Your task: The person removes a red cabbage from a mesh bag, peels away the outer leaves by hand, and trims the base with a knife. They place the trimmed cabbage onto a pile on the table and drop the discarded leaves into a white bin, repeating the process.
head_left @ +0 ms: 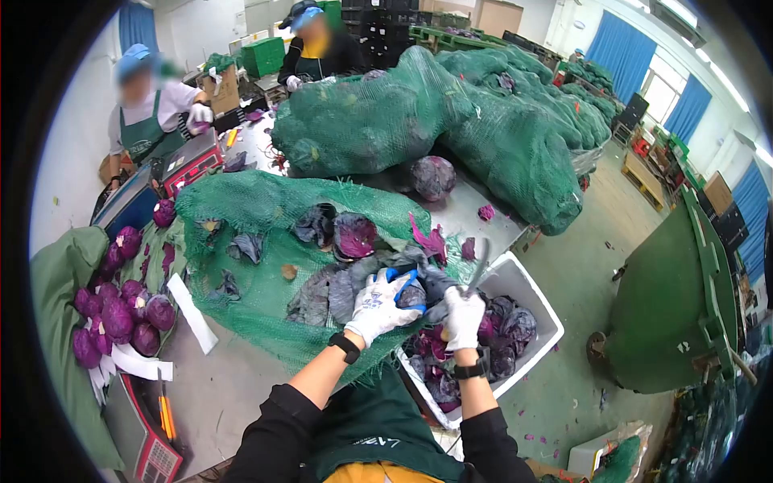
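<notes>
My left hand, in a white glove with blue on the fingers, holds a dark cabbage above the green net. To its right, my right hand, also gloved, is closed round a knife with its curved blade pointing up. Loose outer leaves lie beside the held cabbage. Behind them on the net is an opened purple cabbage or leaf cup. Under my right hand a white box holds dark leaves and trimmings.
Peeled purple cabbages lie in a pile at the left, near an orange-handled tool and a red scale. Full net sacks cover the back of the table. Two co-workers stand beyond it. A green bin stands at the right.
</notes>
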Available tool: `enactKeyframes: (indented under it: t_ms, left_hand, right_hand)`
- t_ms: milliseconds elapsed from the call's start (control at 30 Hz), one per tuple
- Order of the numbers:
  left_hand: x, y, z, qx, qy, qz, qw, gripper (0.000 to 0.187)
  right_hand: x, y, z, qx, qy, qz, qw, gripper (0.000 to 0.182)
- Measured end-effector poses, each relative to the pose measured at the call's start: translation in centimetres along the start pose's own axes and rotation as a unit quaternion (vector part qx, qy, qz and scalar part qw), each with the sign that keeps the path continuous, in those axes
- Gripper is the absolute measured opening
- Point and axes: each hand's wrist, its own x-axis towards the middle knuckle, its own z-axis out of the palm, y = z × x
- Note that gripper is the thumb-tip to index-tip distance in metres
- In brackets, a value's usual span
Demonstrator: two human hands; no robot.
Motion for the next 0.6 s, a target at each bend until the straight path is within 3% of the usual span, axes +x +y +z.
enactKeyframes:
  t_ms: [33, 100, 133, 167, 233, 267, 300, 333, 367, 400, 433, 467, 567, 600]
  left_hand:
    - [-0.4, 0.1, 0.4, 0.023, 0.024, -0.012, 0.999, 0.079]
    - [-0.4, -2.9, 1.8, -0.073, 0.082, -0.016, 0.994, 0.079]
    - [-0.2, -4.3, 1.7, -0.143, 0.093, 0.0, 0.985, 0.078]
    - [-0.2, -5.1, 1.6, -0.188, 0.085, -0.016, 0.978, 0.077]
    - [0.3, -6.9, 3.3, -0.241, 0.1, -0.009, 0.965, 0.077]
    - [0.1, -6.8, 3.4, -0.242, 0.096, -0.011, 0.966, 0.077]
    - [0.1, -6.5, 3.4, -0.243, 0.098, -0.021, 0.965, 0.077]
    - [0.2, -6.1, 3.3, -0.243, 0.1, -0.029, 0.964, 0.078]
    - [0.4, -5.9, 3.3, -0.242, 0.094, -0.024, 0.965, 0.078]
    - [0.4, -5.9, 3.3, -0.239, 0.107, -0.008, 0.965, 0.078]
    - [0.3, -5.8, 3.3, -0.235, 0.12, 0.007, 0.964, 0.079]
    - [0.3, -5.6, 3.2, -0.226, 0.12, -0.001, 0.967, 0.079]
    - [0.2, -4.9, 3.1, -0.159, 0.14, 0.017, 0.977, 0.074]
    - [0.1, -4.7, 2.9, -0.157, 0.138, 0.018, 0.978, 0.074]
  right_hand:
    - [1.3, 1.1, -1.2, -0.026, 0.046, -0.005, 0.999, 0.017]
    - [4.2, 6.9, -4.6, 0.062, 0.028, 0.151, 0.986, 0.02]
    - [4.9, 9.1, -6.3, -0.036, 0.026, 0.182, 0.982, 0.025]
    - [5.7, 12.4, -7.8, -0.279, 0.026, 0.088, 0.956, 0.032]
    - [4.3, 14.2, -8.5, -0.416, 0.112, -0.098, 0.897, 0.04]
    - [1.0, 5.1, -7.5, -0.285, 0.003, 0.025, 0.958, 0.047]
    - [0.9, 7.8, -7.4, 0.01, -0.076, 0.058, 0.995, 0.045]
    - [0.0, 9.1, -6.6, -0.19, -0.052, -0.142, 0.97, 0.042]
    - [-3.7, 1.5, -5.7, -0.167, -0.12, -0.018, 0.978, 0.038]
    - [-4.8, 2.6, -4.9, -0.235, -0.16, -0.08, 0.955, 0.035]
    - [-5.3, 6.4, -4.0, -0.297, -0.117, -0.28, 0.905, 0.037]
    - [-6.5, 5.0, -3.2, -0.342, -0.184, -0.065, 0.919, 0.035]
    - [-6.9, 6.6, -2.0, -0.461, -0.229, -0.31, 0.799, 0.025]
    - [-6.9, 6.8, -1.6, -0.435, -0.234, -0.319, 0.809, 0.024]
